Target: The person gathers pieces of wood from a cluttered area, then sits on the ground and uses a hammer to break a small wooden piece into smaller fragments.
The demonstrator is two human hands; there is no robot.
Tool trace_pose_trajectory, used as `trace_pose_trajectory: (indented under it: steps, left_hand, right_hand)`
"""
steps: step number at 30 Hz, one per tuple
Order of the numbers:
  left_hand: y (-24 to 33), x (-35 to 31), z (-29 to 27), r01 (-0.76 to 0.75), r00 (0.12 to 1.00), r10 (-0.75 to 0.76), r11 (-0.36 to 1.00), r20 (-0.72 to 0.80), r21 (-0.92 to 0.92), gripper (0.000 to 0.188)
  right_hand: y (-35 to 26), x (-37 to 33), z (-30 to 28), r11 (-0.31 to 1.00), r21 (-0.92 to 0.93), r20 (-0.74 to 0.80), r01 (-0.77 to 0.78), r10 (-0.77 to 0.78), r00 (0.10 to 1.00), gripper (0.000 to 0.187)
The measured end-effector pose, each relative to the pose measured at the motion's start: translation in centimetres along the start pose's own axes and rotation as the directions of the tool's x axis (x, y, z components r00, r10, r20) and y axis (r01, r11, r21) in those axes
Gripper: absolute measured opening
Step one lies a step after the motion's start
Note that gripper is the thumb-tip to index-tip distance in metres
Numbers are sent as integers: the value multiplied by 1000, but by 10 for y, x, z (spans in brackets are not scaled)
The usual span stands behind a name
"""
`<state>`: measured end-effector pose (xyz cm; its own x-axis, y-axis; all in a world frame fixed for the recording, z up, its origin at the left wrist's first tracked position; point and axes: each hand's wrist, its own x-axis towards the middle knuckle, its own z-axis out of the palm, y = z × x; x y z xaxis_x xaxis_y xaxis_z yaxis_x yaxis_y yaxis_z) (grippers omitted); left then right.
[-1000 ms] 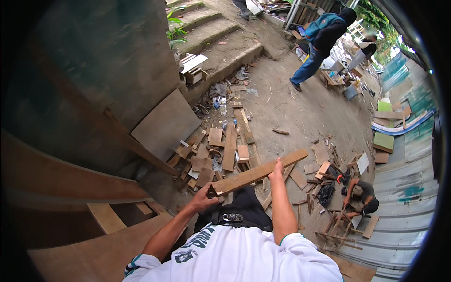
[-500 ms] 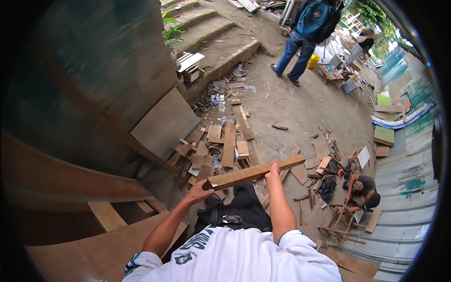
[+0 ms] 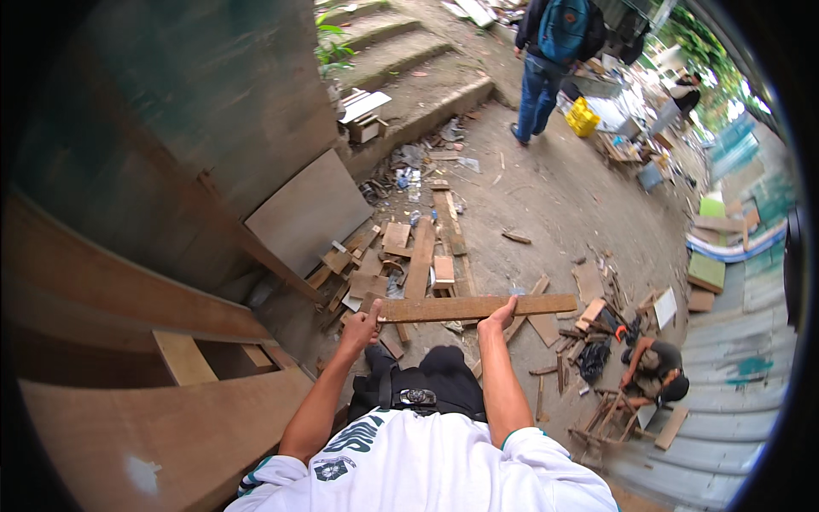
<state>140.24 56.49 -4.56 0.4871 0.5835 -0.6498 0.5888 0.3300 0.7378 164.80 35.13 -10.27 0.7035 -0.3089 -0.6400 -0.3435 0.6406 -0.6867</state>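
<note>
A long brown wooden plank (image 3: 439,309) lies nearly level across both my hands, in front of my body. My left hand (image 3: 365,324) grips its left end, fingers wrapped round it. My right hand (image 3: 499,316) is closed on the plank right of its middle, thumb up against the far edge, and the plank's right end sticks out beyond it. Below and past the plank, scrap boards (image 3: 418,256) and wood offcuts cover the ground.
At the left stands a wooden cabinet frame (image 3: 162,401), with a board (image 3: 309,224) leaning behind it. A person (image 3: 655,369) crouches at the right over a small wooden frame. Another person with a blue backpack (image 3: 563,30) stands ahead near concrete steps (image 3: 401,51).
The plank has turned from slanting up to the right to almost level, its left end rising. My left hand has gone up with it. The standing person has stepped farther off.
</note>
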Motion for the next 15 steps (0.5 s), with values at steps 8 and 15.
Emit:
trace_pose_trajectory:
  steps: [8, 15]
  left_hand:
    - [-68, -36, 47, 36, 896, 145, 919, -420, 394, 86]
    - [-112, -94, 98, 117, 823, 55, 958, -565, 264, 81]
  right_hand:
    - [-15, -15, 30, 992, -83, 273, -92, 112, 955, 57]
    - [-27, -12, 12, 966, -243, 359, -92, 178, 916, 59]
